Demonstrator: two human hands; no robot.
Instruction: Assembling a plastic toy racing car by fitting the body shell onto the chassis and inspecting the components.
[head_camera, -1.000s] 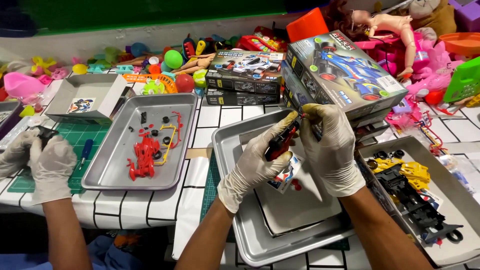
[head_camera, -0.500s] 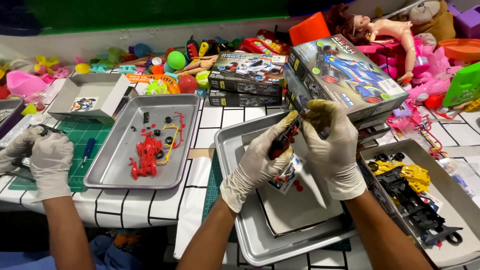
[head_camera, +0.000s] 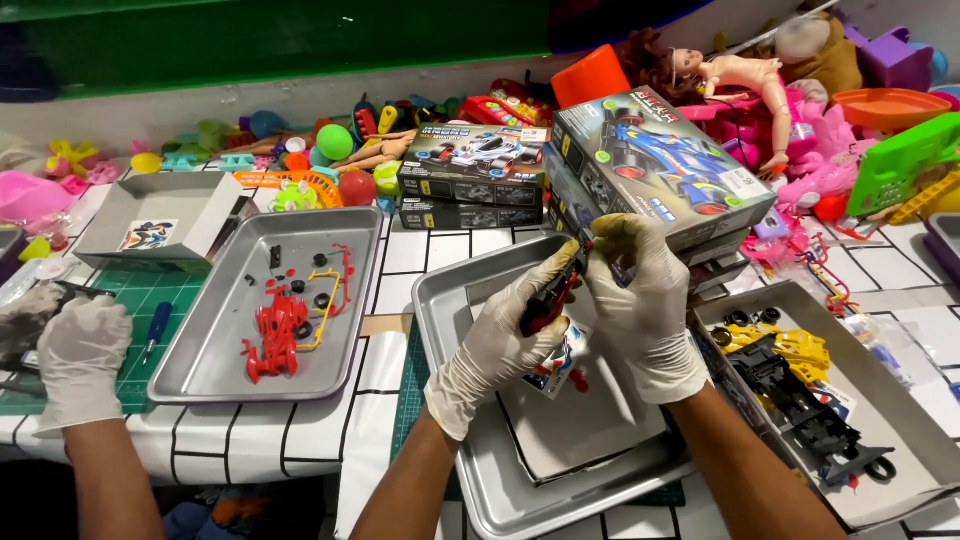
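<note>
Your left hand (head_camera: 505, 335) and right hand (head_camera: 645, 300), both in pale gloves, meet over the middle metal tray (head_camera: 450, 300). Left fingers are closed around a small red toy-car part (head_camera: 548, 300); it sits between thumb and forefinger, tilted, upper end toward the right hand. Right fingertips pinch in at that upper end; what exactly they grip is hidden by the glove. Part is held above the tray, not resting on it.

Just below the hands: a small printed plastic bag (head_camera: 562, 362) lying on a grey box lid (head_camera: 590, 420) inside the tray.

Right, near: open box (head_camera: 900, 420) holding black and yellow car parts (head_camera: 800, 390). Far, behind your hands: stacked model-car kit boxes (head_camera: 660, 175).

Left: second metal tray (head_camera: 200, 340) with a red chassis piece (head_camera: 275, 335) and loose small parts. Further left, another person's gloved hand (head_camera: 78, 355) rests on a green cutting mat (head_camera: 130, 365), beside a blue-handled screwdriver (head_camera: 156, 325).

Far edge: jumble of toys (head_camera: 330, 150), a doll (head_camera: 750, 85) to the right.
</note>
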